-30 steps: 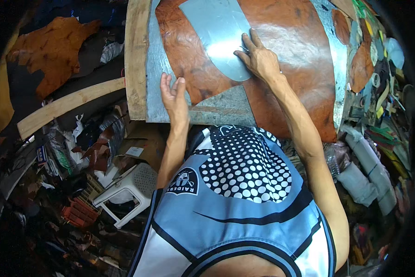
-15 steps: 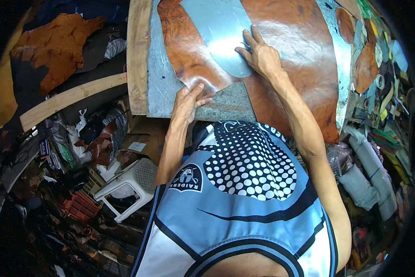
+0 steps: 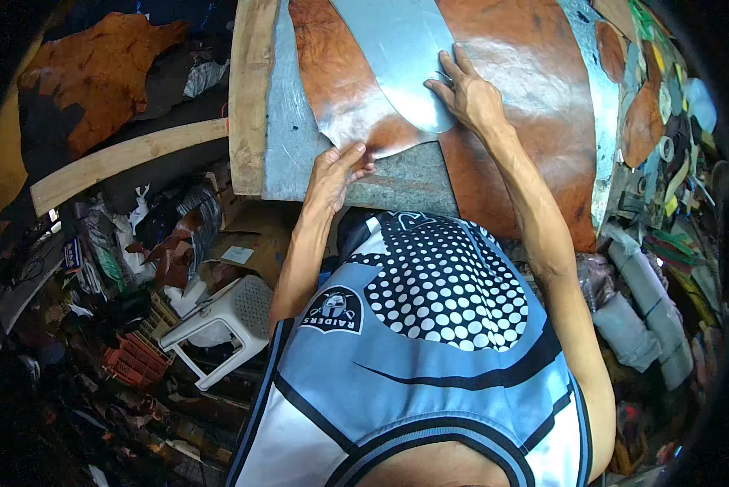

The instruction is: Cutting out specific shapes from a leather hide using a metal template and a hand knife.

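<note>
Reddish-brown leather (image 3: 535, 122) covers much of the work surface. Across it lies a flat grey metal template (image 3: 401, 61) with a rounded near end; whether the leather beneath is one piece or two is hidden. My right hand (image 3: 476, 101) rests with fingers stretched over the template's right edge and onto the leather. At the near left corner of the leather, my left hand (image 3: 334, 174) pinches its edge between thumb and fingers, lifting it slightly. Grey metal sheeting (image 3: 287, 154) shows under the leather.
A wooden plank (image 3: 246, 97) borders the surface on the left. Another brown hide (image 3: 105, 69) lies further left. Below it stand a white plastic stool (image 3: 247, 304) and a red crate (image 3: 137, 359). Wrapped rolls (image 3: 644, 284) and leather scraps crowd the right side.
The leather's near left corner has shifted a little and its near edge looks more curved under my left hand. The whole view has moved slightly; my right hand keeps its place on the template.
</note>
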The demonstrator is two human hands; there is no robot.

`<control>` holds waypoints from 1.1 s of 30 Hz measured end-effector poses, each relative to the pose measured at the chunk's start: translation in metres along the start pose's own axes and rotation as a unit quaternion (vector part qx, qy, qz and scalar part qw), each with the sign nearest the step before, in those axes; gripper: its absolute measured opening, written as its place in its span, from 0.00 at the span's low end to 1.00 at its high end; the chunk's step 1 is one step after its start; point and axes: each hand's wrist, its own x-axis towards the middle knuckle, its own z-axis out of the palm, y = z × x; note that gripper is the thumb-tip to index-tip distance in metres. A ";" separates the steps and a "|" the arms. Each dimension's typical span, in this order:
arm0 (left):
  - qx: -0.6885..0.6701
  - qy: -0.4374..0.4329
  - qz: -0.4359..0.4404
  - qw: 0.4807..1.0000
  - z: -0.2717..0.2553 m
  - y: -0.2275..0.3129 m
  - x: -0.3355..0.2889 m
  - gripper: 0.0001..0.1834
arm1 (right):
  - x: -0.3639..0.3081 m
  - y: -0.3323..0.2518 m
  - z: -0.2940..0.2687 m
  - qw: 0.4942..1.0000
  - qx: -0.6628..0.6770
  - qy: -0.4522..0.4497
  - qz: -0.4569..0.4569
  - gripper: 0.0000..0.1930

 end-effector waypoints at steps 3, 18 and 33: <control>0.073 -0.012 0.025 0.997 0.001 0.003 -0.010 0.15 | -0.007 -0.003 0.005 1.000 0.013 0.009 -0.012 0.33; 0.637 0.125 0.428 0.629 -0.028 0.132 0.134 0.41 | -0.021 -0.064 0.004 0.998 0.034 -0.045 0.037 0.33; 0.698 0.064 0.407 0.585 -0.029 0.152 0.152 0.51 | -0.101 -0.053 0.013 0.995 0.044 -0.030 0.089 0.40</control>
